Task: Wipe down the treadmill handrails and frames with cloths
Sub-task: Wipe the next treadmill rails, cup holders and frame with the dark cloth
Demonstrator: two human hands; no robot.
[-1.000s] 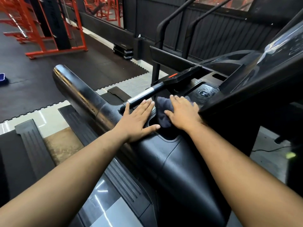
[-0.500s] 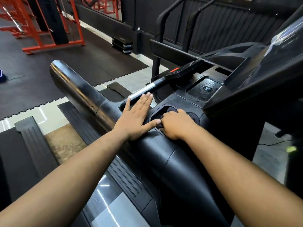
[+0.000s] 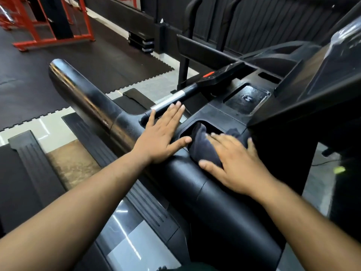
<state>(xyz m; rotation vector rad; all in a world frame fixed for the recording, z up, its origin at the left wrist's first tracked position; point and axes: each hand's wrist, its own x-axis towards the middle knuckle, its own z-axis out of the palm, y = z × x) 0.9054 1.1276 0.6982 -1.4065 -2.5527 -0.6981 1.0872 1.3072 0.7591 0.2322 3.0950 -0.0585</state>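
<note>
A thick black treadmill handrail runs from upper left toward me and joins the console frame. My left hand rests flat on the handrail's junction, fingers straight, fingertips near a thin silver-banded grip bar. A dark grey cloth lies bunched at the edge of a recessed cup holder. My right hand presses on the cloth with spread, straight fingers; part of the cloth shows beyond its fingertips.
The console screen rises at the right, with a shallow wet tray below it. The treadmill belt and side rails lie underneath my arms. Red gym racks stand far left on black floor mats. A second treadmill's uprights stand behind.
My right hand has come out of the cup holder recess with the cloth and now lies spread over it nearer to me. My left hand stays flat on the handrail.
</note>
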